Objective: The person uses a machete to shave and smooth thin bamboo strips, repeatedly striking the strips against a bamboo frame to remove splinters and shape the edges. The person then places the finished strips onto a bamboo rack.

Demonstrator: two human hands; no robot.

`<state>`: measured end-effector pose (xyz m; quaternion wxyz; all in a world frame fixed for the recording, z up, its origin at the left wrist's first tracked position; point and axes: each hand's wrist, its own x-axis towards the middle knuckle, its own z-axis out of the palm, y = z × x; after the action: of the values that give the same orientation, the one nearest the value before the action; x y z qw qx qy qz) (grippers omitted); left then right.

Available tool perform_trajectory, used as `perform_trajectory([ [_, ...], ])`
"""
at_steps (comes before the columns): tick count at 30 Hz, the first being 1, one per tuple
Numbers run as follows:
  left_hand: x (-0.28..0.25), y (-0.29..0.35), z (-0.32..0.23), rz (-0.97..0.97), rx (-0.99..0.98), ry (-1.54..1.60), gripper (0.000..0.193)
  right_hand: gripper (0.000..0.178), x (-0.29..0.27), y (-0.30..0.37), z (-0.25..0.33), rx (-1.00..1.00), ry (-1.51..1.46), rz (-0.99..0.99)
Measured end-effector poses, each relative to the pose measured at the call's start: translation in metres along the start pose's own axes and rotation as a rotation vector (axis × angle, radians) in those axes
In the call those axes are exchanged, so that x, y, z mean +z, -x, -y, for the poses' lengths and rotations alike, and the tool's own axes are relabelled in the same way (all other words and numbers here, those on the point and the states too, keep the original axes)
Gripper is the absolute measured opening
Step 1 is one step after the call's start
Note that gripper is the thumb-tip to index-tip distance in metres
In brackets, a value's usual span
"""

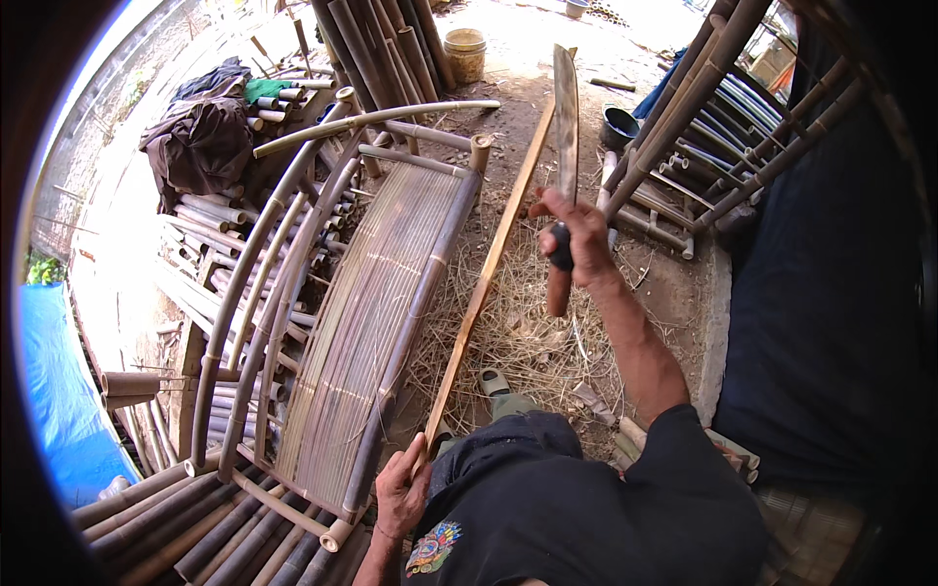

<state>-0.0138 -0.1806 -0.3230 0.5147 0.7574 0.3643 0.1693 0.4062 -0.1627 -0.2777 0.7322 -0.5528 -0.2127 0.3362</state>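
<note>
My right hand [578, 237] is closed around the handle of a machete [566, 127], whose long, broad blade points up and away from me. In my left hand [402, 488], low in the view, is the near end of a long, thin bamboo strip [486, 278]. The strip slants away to the upper right, and its far end lies close beside the blade; whether they touch I cannot tell. Left of the strip stands a bamboo bench [366, 322] with a slatted seat and a curved backrest.
Shavings [547, 366] litter the ground around my feet. Stacked bamboo poles [210, 220] lie behind the bench, with more dark poles [254, 527] at lower left. A yellowish bucket [465, 56] stands at the back. A bamboo rack [708, 127] and dark cloth [811, 322] flank my right side.
</note>
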Motion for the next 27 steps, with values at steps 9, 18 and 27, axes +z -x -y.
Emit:
perform_trajectory([
  [9, 0.008, 0.012, 0.002, -0.116, 0.072, -0.197, 0.053, 0.017, 0.018, -0.003, -0.013, -0.043, -0.074, -0.074],
  [18, 0.029, -0.001, 0.022, -0.2, -0.139, 0.094, 0.037, 0.015, 0.027, 0.0, -0.028, -0.102, -0.048, -0.009],
  [27, 0.066, -0.1, 0.068, -0.235, -0.305, 0.462, 0.035, 0.014, 0.072, 0.081, -0.112, 0.207, -0.036, 0.433],
])
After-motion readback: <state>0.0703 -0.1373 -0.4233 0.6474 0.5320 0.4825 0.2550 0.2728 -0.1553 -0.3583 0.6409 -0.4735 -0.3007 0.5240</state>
